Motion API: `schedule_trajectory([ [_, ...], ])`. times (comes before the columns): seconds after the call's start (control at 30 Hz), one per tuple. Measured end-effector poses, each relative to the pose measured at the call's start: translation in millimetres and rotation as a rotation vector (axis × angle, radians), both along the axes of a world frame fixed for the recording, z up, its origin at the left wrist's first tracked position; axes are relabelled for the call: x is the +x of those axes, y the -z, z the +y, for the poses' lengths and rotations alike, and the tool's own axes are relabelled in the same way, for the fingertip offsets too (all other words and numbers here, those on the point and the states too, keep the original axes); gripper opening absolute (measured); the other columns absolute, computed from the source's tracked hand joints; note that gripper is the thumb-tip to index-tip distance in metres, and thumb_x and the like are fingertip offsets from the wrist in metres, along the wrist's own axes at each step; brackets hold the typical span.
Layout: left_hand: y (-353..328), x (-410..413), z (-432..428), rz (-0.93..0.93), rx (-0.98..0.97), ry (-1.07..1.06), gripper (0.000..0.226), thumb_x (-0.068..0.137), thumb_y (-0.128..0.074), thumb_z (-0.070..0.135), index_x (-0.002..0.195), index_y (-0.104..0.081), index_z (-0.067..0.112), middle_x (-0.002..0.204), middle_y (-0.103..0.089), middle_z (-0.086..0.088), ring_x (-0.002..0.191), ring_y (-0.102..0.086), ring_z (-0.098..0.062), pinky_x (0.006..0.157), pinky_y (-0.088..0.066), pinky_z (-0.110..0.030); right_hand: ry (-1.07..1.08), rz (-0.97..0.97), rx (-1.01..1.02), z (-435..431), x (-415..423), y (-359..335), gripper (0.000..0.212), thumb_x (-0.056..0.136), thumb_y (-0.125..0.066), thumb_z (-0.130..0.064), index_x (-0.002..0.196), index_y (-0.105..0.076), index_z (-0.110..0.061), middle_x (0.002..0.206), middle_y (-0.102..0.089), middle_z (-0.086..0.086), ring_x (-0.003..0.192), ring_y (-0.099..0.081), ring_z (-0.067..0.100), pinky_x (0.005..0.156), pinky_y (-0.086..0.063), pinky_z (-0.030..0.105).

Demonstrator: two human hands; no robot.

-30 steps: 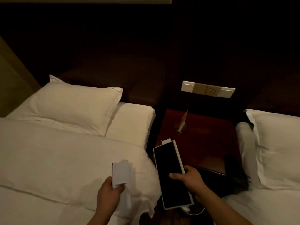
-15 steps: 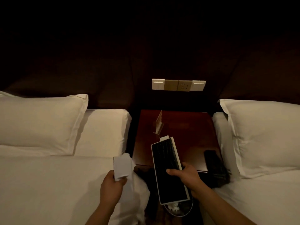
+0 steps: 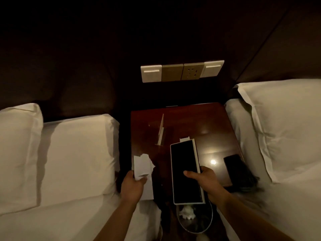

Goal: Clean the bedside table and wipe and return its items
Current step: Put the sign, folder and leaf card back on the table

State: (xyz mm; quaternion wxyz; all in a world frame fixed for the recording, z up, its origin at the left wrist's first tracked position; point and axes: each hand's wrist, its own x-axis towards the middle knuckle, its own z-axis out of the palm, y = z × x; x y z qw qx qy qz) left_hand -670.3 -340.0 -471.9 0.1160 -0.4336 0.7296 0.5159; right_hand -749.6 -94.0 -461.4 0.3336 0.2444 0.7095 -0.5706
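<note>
left hand pinches torn white tissue | right hand grips black-faced white-rimmed panel | bedside table glossy

1. The paper I hold is white
2. My flat box is black with a white rim
3. The table is shiny red-brown
4. The pillows are white
5. The wall plate is white and gold

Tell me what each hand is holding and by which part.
Left hand pinches a white tissue by its lower end. Right hand grips the flat black box at its right edge, thumb on top.
</note>
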Motion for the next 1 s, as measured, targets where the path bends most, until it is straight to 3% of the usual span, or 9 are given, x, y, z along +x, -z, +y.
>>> schedule_trajectory([
  [0.1,29,-19,-4,-0.018,0.013,0.016,0.024,0.083,-0.072,0.012,0.105,-0.062,0.016,0.097,-0.067,-0.004,0.095,-0.065,-0.029,0.076,-0.051,-0.037,0.022,-0.036,-0.014,-3,-19,28,0.045,0.065,-0.091,-0.021,0.103,-0.069,-0.008,0.084,-0.079,0.005,0.076,-0.076,0.021,0.057,-0.059,0.026],
  [0.23,67,-38,-3,-0.006,0.017,-0.043,0.03,0.085,-0.074,0.014,0.112,-0.063,0.01,0.102,-0.068,-0.008,0.094,-0.066,-0.029,0.084,-0.056,-0.043,0.025,-0.057,-0.039,0,-40,67,0.051,0.065,-0.091,-0.023,0.108,-0.067,-0.009,0.092,-0.078,0.008,0.081,-0.076,0.025,0.069,-0.062,0.038],
  [0.37,92,-40,6,0.0,0.031,-0.132,0.029,0.086,-0.074,0.013,0.112,-0.063,0.009,0.098,-0.068,-0.006,0.081,-0.063,-0.014,0.064,-0.049,-0.026,-0.018,-0.026,-0.015,10,-50,95,0.051,0.067,-0.089,-0.024,0.11,-0.066,-0.01,0.092,-0.078,0.006,0.079,-0.076,0.02,0.061,-0.061,0.031],
  [0.43,98,-38,14,-0.012,0.034,-0.153,0.033,0.086,-0.073,0.014,0.117,-0.061,0.01,0.101,-0.068,-0.007,0.085,-0.065,-0.019,0.068,-0.052,-0.029,-0.05,0.005,0.016,15,-51,106,0.052,0.069,-0.088,-0.026,0.114,-0.064,-0.012,0.096,-0.077,0.005,0.082,-0.076,0.021,0.067,-0.061,0.034],
  [0.57,98,-31,31,0.032,-0.077,-0.101,0.046,0.081,-0.069,0.005,0.119,-0.055,0.028,0.101,-0.064,0.009,0.092,-0.063,-0.014,0.073,-0.051,-0.027,-0.211,0.183,0.217,27,-43,114,0.051,0.076,-0.082,-0.028,0.122,-0.059,-0.024,0.106,-0.069,-0.009,0.093,-0.068,0.009,0.082,-0.058,0.033],
  [0.7,93,-23,40,-0.08,-0.208,0.017,0.071,0.084,-0.067,0.01,0.15,-0.038,0.014,0.139,-0.046,-0.01,0.127,-0.049,-0.032,0.103,-0.045,-0.041,-0.301,0.467,0.386,36,-29,111,0.056,0.077,-0.081,-0.017,0.124,-0.057,-0.035,0.122,-0.05,-0.018,0.103,-0.063,0.006,0.085,-0.058,0.03],
  [0.77,89,-22,42,-0.058,-0.267,0.036,0.076,0.084,-0.068,0.009,0.152,-0.036,0.013,0.146,-0.039,-0.012,0.133,-0.042,-0.031,0.108,-0.038,-0.041,-0.328,0.561,0.44,36,-25,109,0.055,0.077,-0.08,-0.018,0.123,-0.058,-0.036,0.127,-0.046,-0.021,0.11,-0.059,0.005,0.087,-0.057,0.031],
  [0.87,85,-24,40,0.033,-0.355,0.122,0.073,0.08,-0.071,0.01,0.148,-0.042,0.017,0.147,-0.037,-0.006,0.13,-0.042,-0.026,0.101,-0.04,-0.034,-0.479,0.691,0.583,31,-20,110,0.06,0.076,-0.081,-0.025,0.132,-0.059,-0.027,0.145,-0.04,-0.012,0.127,-0.045,0.011,0.096,-0.05,0.033],
  [1.0,84,-44,35,0.177,-0.334,0.163,0.064,0.084,-0.072,0.027,0.142,-0.045,0.033,0.139,-0.045,0.006,0.112,-0.05,-0.009,0.086,-0.041,-0.025,-0.521,0.728,0.578,23,-11,119,0.066,0.078,-0.08,-0.023,0.138,-0.054,-0.025,0.155,-0.03,-0.008,0.133,-0.036,0.014,0.096,-0.042,0.027],
])
